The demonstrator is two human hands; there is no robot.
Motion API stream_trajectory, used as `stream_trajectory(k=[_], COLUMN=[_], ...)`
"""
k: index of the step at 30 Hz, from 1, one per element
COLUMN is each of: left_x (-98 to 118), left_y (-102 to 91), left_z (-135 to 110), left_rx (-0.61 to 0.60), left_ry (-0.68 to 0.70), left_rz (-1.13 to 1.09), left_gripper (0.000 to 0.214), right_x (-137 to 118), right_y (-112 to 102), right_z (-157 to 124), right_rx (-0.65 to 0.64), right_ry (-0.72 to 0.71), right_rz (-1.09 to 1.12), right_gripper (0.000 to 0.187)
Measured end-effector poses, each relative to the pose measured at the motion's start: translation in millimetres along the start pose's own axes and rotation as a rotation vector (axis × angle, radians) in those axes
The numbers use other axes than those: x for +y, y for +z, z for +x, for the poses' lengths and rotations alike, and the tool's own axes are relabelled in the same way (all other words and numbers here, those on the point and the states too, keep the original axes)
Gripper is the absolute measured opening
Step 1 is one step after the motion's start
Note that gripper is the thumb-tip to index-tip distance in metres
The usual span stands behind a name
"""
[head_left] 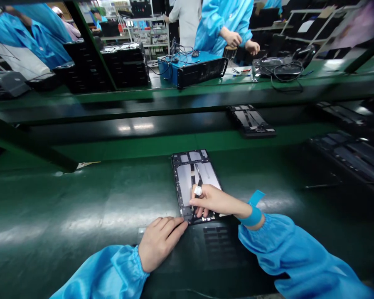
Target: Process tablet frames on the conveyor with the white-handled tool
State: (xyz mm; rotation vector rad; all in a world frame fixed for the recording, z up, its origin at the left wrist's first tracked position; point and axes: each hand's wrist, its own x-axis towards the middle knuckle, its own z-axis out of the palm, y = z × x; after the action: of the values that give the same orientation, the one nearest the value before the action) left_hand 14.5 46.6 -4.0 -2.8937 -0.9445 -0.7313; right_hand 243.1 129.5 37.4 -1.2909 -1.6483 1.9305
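Note:
An opened tablet lies flat on the green work surface in front of me, its silver battery panels and black frame showing. My right hand is over its lower half, closed in a pen-like grip around a slim dark tool with a white tag; the tool's lower end is mostly hidden by my fingers, so its exact kind cannot be told. My left hand rests beside the lower left corner, fingers stretched out, fingertips touching the tablet's edge. A blue wrist strap circles my right wrist.
Another opened tablet lies farther back, with stacked ones at the right. A raised shelf carries a blue box and black trays. A green post slants at left. A co-worker stands behind.

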Motion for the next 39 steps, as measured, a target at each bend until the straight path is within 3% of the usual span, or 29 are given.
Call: stream_trajectory(k=[10,39], left_x=[0.6,0.6], left_y=[1.0,0.5], left_z=[-1.0,-0.5], left_rx=[-0.016,-0.003], left_ry=[-0.016,-0.01], left_rz=[-0.001,-0.001], left_gripper=[0.029,0.027], right_x=[-2.5,0.0], right_y=[0.7,3.5], right_z=[3.2,3.3], right_rx=[-0.029,0.016], right_ry=[0.01,0.019], right_rz=[-0.007,-0.031], right_gripper=[0.039,0.027])
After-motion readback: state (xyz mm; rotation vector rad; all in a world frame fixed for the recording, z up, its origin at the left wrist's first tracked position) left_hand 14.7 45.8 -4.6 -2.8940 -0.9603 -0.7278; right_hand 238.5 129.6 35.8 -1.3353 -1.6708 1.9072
